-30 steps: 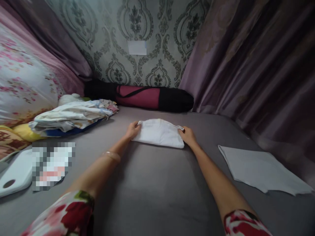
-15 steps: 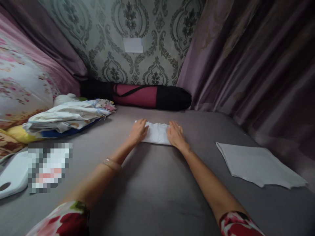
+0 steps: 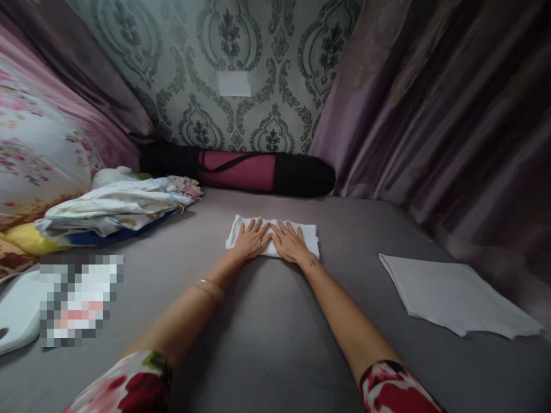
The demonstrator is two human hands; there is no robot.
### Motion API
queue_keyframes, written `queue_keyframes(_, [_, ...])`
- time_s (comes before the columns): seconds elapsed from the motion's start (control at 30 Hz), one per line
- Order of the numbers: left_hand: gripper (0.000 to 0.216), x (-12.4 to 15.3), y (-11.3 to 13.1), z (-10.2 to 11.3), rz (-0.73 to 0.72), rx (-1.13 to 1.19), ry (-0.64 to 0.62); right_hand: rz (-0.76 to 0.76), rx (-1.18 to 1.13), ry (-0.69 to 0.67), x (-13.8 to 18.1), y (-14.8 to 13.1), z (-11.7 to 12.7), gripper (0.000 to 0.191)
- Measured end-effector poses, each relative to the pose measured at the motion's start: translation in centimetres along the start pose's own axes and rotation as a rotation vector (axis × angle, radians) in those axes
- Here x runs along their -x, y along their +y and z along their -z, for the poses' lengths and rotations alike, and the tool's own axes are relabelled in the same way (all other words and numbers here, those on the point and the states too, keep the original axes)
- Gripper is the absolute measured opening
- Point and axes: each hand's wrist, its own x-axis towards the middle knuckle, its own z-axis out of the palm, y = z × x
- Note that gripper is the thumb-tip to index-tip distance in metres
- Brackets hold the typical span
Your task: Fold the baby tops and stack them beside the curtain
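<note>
Single head-height view, forward and down toward the white cloth [image 3: 269,250]

Ahead of me, mauve curtains [image 3: 408,97] flank a damask-patterned wall [image 3: 279,74]; dim light falls on the grey bedsheet [image 3: 275,344].

We see that the left sleeve [image 3: 140,383] has a floral print, with dark red and pink blooms, some white and a green leaf. The right sleeve [image 3: 398,390] shows similar red, white and black patches. We notice also a pale, rounded bangle [image 3: 209,289] on the left forearm [image 3: 176,327], and a small dark marking [image 3: 313,263] at the right wrist [image 3: 306,259].
</note>
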Motion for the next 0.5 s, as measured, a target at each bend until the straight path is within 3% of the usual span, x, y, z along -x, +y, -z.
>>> queue_keyframes(0.2, [0.070, -0.5, -0.3, -0.4, 0.054, 0.022, -0.014, -0.044, -0.011, 0.028, -0.4, 0.6, -0.9, 0.057])
queue_keyframes(0.3, [0.070, -0.7, -0.1, 0.2, 0.043, 0.011, -0.044, -0.067, -0.037, -0.023, -0.7, 0.5, -0.3, 0.058])
queue_keyframes(0.43, [0.057, -0.5, 0.5, 0.7, -0.101, -0.079, 0.149, -0.036, -0.035, 0.017, -0.9, -0.3, 0.5, 0.055])
queue_keyframes(0.5, [0.054, -0.4, 0.7, 0.3, -0.134, -0.076, 0.164, -0.003, -0.011, 0.060, -0.8, -0.6, 0.2, 0.055])
